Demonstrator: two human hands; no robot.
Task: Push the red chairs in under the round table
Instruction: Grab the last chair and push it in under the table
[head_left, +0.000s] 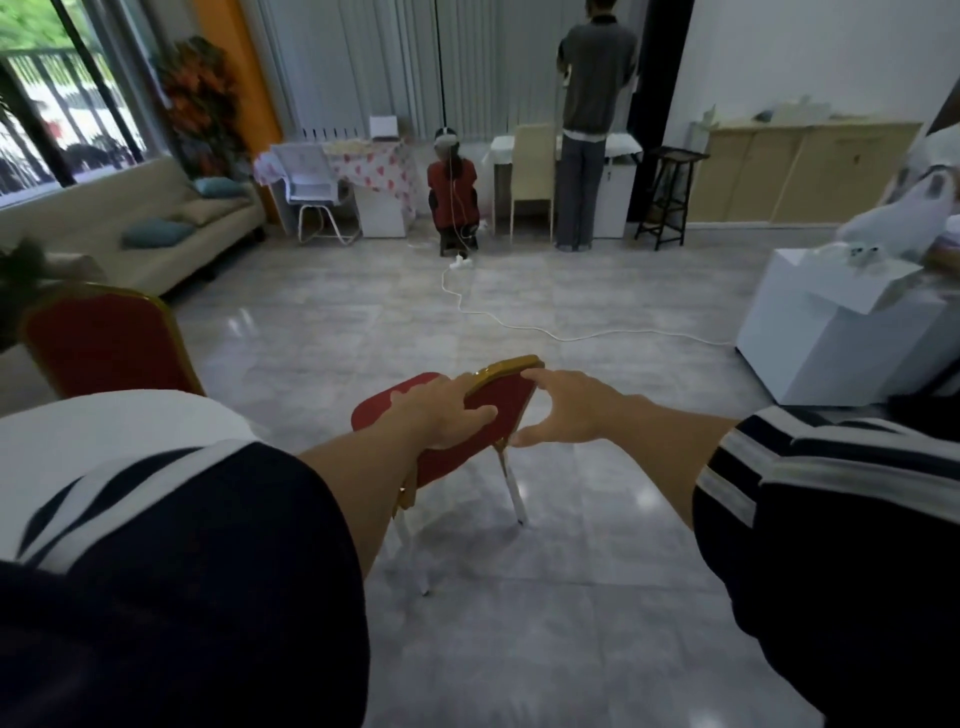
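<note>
A red chair (503, 402) with a gold frame stands on the grey tiles in the middle of the view, its backrest toward me. My left hand (441, 415) lies over the backrest and grips it from the left. My right hand (566, 410) spans the backrest's right edge, index finger on the gold top rail and thumb at the lower corner. The round table (119, 431) with a white cloth fills the lower left, partly hidden by my left sleeve. A second red chair (98, 343) stands at its far side, seat hidden behind the table.
A white cable (519, 327) runs across the floor ahead. White boxes (831, 332) stand at the right, a beige sofa (156, 228) at the left. At the far wall one person sits (452, 192) and another stands (587, 104) among tables and chairs.
</note>
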